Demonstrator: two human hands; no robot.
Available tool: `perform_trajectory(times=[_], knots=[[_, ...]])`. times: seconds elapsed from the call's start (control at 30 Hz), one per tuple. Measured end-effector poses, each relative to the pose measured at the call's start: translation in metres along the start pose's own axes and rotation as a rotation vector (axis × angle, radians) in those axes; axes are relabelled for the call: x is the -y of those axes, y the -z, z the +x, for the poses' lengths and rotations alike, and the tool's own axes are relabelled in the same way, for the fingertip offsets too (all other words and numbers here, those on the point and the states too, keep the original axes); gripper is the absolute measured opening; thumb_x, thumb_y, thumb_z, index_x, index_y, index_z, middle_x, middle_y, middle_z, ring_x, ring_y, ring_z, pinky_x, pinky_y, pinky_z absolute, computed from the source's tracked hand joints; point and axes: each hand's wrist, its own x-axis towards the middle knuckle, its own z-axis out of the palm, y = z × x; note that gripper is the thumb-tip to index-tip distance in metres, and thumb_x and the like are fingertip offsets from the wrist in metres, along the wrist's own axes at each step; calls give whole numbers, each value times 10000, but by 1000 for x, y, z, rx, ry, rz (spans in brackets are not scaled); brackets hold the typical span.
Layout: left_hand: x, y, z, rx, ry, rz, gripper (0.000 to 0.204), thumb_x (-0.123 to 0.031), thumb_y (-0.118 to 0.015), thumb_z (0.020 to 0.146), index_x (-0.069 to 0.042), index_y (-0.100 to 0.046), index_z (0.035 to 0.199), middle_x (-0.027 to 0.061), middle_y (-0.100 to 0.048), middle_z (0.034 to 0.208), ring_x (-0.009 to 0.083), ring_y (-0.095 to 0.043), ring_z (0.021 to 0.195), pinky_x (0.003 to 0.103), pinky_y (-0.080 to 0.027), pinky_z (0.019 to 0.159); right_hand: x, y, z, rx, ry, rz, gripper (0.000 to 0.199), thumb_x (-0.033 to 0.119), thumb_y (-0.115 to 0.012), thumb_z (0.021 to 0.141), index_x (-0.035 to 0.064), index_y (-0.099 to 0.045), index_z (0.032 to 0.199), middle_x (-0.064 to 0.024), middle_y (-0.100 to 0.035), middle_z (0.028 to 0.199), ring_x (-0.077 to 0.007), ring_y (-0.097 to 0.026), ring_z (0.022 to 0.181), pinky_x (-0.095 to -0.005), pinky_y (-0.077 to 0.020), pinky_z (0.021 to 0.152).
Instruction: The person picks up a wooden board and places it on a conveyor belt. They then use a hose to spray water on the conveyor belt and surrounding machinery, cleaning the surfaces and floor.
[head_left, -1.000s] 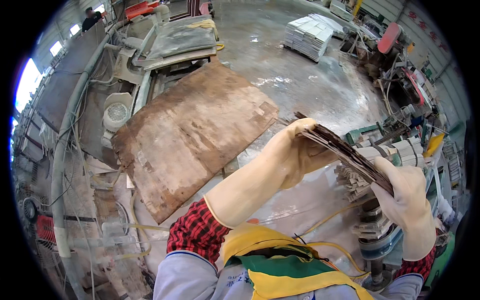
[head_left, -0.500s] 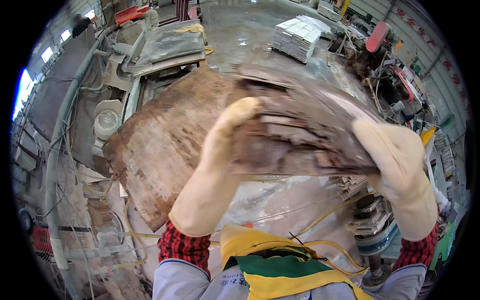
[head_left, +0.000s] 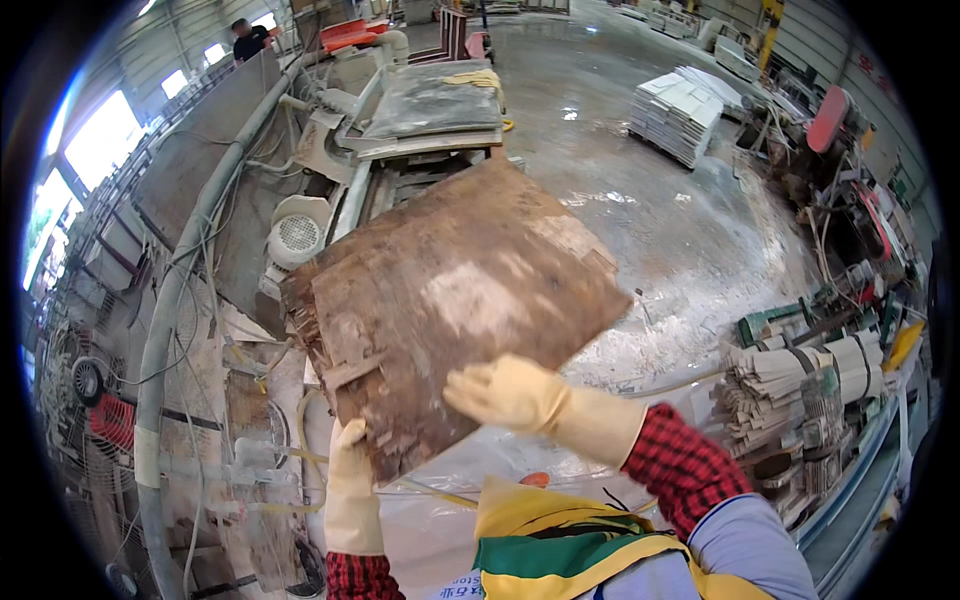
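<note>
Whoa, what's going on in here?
Somebody is handling a worn brown board. Their gloved left hand grips its near edge, and their gloved right hand is open over the middle of it, though I can't tell if it presses down. The board is over another brown board, whose far edge sticks out beyond it.

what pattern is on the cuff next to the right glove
The right cuff is checked in red and black, best seen in the head view.

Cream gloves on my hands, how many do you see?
2: one on your left hand, gripping the brown board by its near corner; one on your right hand, open over the board.
</note>
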Motion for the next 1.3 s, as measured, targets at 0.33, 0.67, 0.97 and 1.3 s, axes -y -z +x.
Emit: perform_trajectory(times=[0.33, 0.67, 0.97, 1.3], knots=[[-29, 12, -48, -562, -194, 555, 635, -176, -561, 951, -34, -252, 1487, 161, -366, 1480, 269, -414, 1329, 367, -333, 1099, 24, -80, -39, 326, -390, 166, 622, 223, -691, 677, 75, -542, 1262, -109, -519, 1264, -262, -512, 1099, -388, -444, 914], [98, -182, 56, 469, 103, 744, 491, 42, -529, 918, 30, -414, 1395, 178, -553, 1322, 234, -546, 1218, 338, -407, 1052, 91, 22, -211, 402, -1044, 246, 402, 171, -601, 759, 111, -610, 1156, -112, -614, 1081, -270, -592, 1031, -380, -470, 907], [282, -295, 26, 1334, 406, 944, 418, -9, -542, 936, 57, -471, 1342, 179, -606, 1250, 240, -585, 1163, 326, -436, 1013, 548, 91, -422, -103, -3352, -311, 414, 354, -593, 821, 120, -663, 1155, -165, -654, 1170, -315, -631, 1080, -393, -500, 930], [399, -400, -150, 2095, 655, 1065, 433, -67, -569, 948, 17, -469, 1360, 159, -593, 1283, 220, -558, 1203, 314, -421, 1017, 778, 67, -286, -1725, -3065, -670, 402, 312, -587, 856, 1, -665, 1099, -176, -680, 1095, -278, -642, 1033, -366, -482, 916]])
